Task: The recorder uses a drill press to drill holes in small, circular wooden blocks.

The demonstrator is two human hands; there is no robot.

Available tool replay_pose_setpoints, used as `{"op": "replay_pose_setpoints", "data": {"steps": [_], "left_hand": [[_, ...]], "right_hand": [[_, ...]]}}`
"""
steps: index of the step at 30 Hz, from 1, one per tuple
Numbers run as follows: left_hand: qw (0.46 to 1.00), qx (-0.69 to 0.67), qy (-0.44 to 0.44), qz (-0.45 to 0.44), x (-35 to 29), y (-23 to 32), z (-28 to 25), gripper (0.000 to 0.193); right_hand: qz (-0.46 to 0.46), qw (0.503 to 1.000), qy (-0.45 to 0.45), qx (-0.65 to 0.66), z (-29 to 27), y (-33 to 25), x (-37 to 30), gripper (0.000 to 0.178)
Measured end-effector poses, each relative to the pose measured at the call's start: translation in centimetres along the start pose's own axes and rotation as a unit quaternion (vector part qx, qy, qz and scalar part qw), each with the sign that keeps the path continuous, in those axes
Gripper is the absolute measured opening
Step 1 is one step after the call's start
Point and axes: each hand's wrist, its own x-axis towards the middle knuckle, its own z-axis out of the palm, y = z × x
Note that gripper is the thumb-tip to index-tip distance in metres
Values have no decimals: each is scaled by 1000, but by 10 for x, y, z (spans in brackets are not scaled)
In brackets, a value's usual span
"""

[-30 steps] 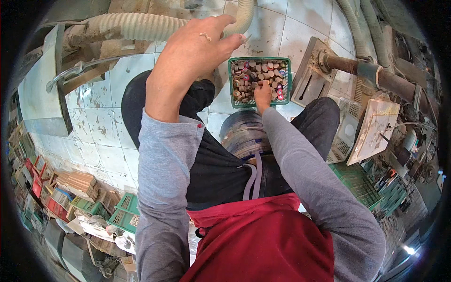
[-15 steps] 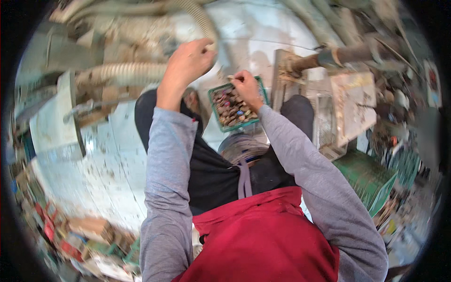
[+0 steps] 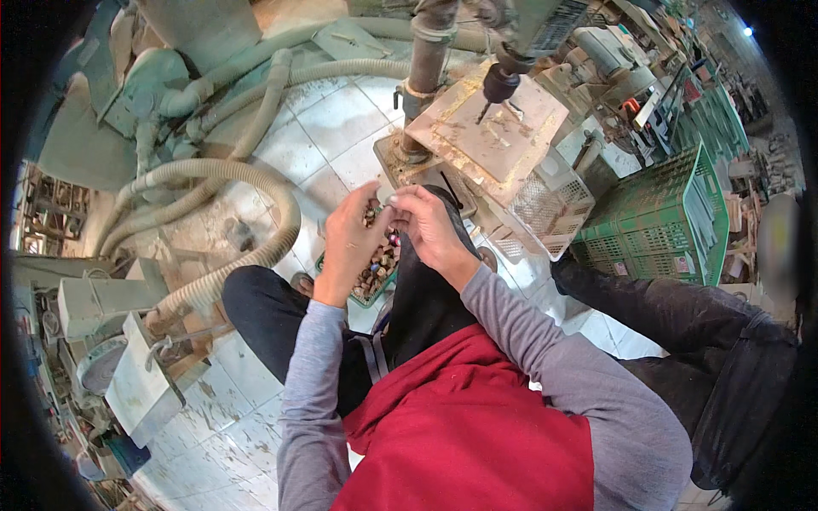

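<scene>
My left hand [image 3: 351,243] and my right hand [image 3: 428,228] are held close together above a green basket [image 3: 368,300]. Small brown pieces [image 3: 372,277], some with coloured spots, fill the basket, which my hands and right leg partly hide. On my right hand, thumb and fingers are pinched around a tiny pale thing too small to name. The left hand's fingers curve with a gap between them and the thumb, their tips near the right fingertips; I see nothing held there.
Ahead stands a drill press [image 3: 501,78] over a dusty board [image 3: 486,132]. A white crate [image 3: 545,204] and a green crate [image 3: 648,221] are at the right. Another person's dark trouser leg [image 3: 673,311] reaches in there. Ribbed hoses [image 3: 285,204] curl across the tiled floor at the left.
The view has swung to the right, bringing the drill press and another person's leg into sight. My left hand has come down beside my right hand, now nearly touching it.
</scene>
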Motion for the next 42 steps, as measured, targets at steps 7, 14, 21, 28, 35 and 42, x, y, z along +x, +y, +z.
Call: {"op": "replay_pose_setpoints", "data": {"steps": [7, 14, 21, 28, 35, 42], "left_hand": [[998, 28, -24, 52, 20, 38, 51, 37], [996, 32, 26, 74, 55, 33, 119, 31], [992, 113, -4, 54, 88, -12, 176, 34], [987, 156, -26, 34, 89, -21, 189, 43], [989, 142, -24, 38, 95, -31, 191, 40], [988, 143, -24, 53, 112, -41, 203, 39]], "right_hand": [[-29, 999, 40, 14, -44, -43, -12, 12], [-142, 962, 139, -189, -88, -128, -8, 18], [-454, 870, 73, -179, -96, -319, 18, 25], [-494, 840, -1, -223, -60, -438, 38, 27], [-478, 810, 22, -338, -53, -459, 61, 26], [-473, 790, 38, -387, -56, -456, 63, 25]]}}
